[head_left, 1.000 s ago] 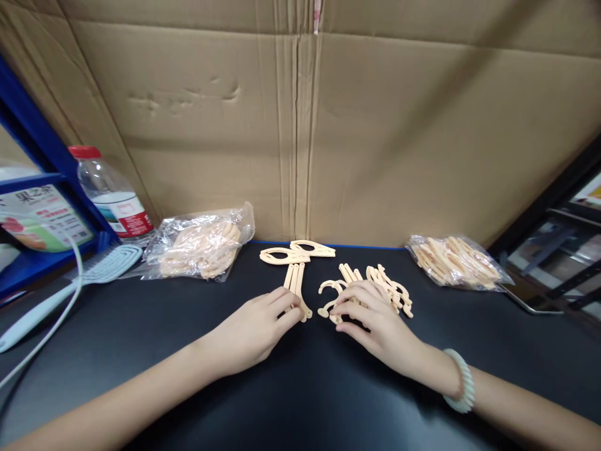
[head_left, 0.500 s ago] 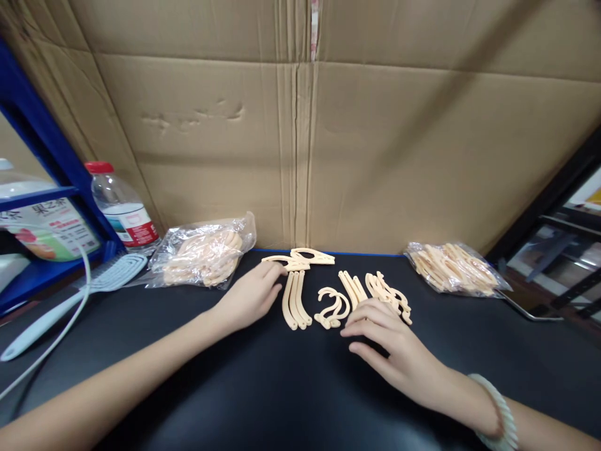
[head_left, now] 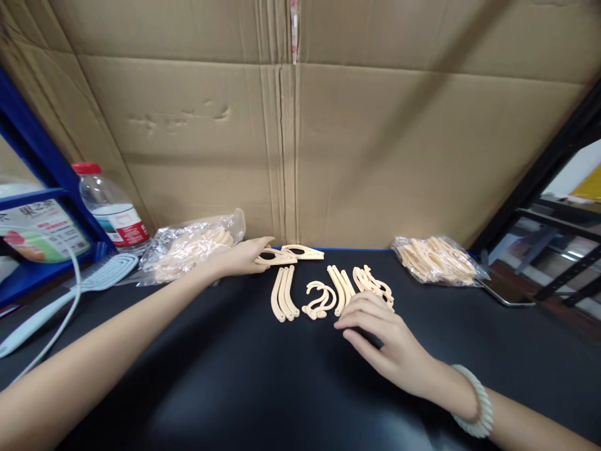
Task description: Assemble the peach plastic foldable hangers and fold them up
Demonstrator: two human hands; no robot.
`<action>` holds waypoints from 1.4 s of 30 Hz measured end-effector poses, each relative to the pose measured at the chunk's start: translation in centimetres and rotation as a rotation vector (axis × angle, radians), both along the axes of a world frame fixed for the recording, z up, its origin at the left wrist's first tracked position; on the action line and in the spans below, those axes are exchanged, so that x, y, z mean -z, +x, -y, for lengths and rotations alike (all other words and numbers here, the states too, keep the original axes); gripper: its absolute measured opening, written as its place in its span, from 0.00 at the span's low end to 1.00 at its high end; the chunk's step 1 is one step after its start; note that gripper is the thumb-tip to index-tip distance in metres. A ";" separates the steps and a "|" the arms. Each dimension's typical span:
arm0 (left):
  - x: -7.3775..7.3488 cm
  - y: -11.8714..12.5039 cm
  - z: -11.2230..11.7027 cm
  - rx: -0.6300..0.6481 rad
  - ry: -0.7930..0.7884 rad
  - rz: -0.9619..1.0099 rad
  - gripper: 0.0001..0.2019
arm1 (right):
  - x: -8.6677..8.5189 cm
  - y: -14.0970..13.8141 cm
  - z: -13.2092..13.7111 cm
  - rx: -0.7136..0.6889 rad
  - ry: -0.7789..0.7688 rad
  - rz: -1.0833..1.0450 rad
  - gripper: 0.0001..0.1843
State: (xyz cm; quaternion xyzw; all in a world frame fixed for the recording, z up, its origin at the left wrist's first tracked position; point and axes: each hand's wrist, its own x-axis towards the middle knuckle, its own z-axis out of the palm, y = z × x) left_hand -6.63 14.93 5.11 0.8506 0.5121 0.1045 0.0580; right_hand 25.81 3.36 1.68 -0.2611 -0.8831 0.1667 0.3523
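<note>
The near loop piece (head_left: 287, 259) lies at the back of the table (head_left: 263, 382), by the left hand (head_left: 246, 257). The far loop piece (head_left: 314, 255) is right beside it, and I cannot tell if the two touch. To handle the near loop piece well, I think a soft pinch on its thin rim is best, with a slow lift so it does not bump the other one. It would help to mind the clear bag (head_left: 185, 247) close by, and the three curved sticks (head_left: 285, 294), side by side just in front.

The left hand has its thumb and fingers at the left end of the near loop piece. I cannot tell if they pinch it. The right hand (head_left: 380, 332) is loosely bent, with a wide gap between thumb and fingers, and no piece shows in its grip. It is near the other sticks (head_left: 337, 285) and the small pile (head_left: 374, 279); I cannot tell if it touches them. The hooks (head_left: 323, 304) lie between the two rows of sticks.
</note>
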 end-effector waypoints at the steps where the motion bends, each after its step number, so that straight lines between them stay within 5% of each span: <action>1: -0.3 0.0 0.3 -0.015 0.020 0.001 0.31 | -0.1 0.1 -0.2 0.010 -0.009 -0.028 0.09; 7: -0.7 2.8 5.3 -0.023 0.187 0.079 0.28 | -0.2 0.3 -0.4 0.151 -0.303 -0.254 0.09; 12: 1.5 7.4 12.0 0.181 0.289 0.327 0.30 | 0.8 -0.8 0.6 0.025 -0.841 -0.358 0.22; 16: 3.4 9.3 15.2 0.195 0.187 0.467 0.28 | 1.2 -1.5 1.3 -0.027 -0.942 -0.335 0.20; 22: 3.7 9.0 15.1 0.079 0.003 0.608 0.06 | 0.9 -1.2 1.7 -0.014 -0.835 -0.284 0.16; 29: 3.2 8.3 14.7 -0.075 -0.126 0.919 0.08 | -0.2 -0.4 0.6 0.081 -0.724 -0.260 0.15; 33: 3.2 7.7 14.0 -0.118 -0.061 1.040 0.08 | -0.3 0.1 -0.5 0.157 -0.671 -0.336 0.14; 38: 3.3 7.3 13.7 -0.115 -0.127 1.075 0.11 | 0.1 0.5 -1.5 0.183 -0.764 -0.633 0.13; 42: 3.1 7.5 14.0 -0.055 -0.297 1.026 0.14 | 0.5 0.1 -1.4 0.114 -0.900 -0.659 0.15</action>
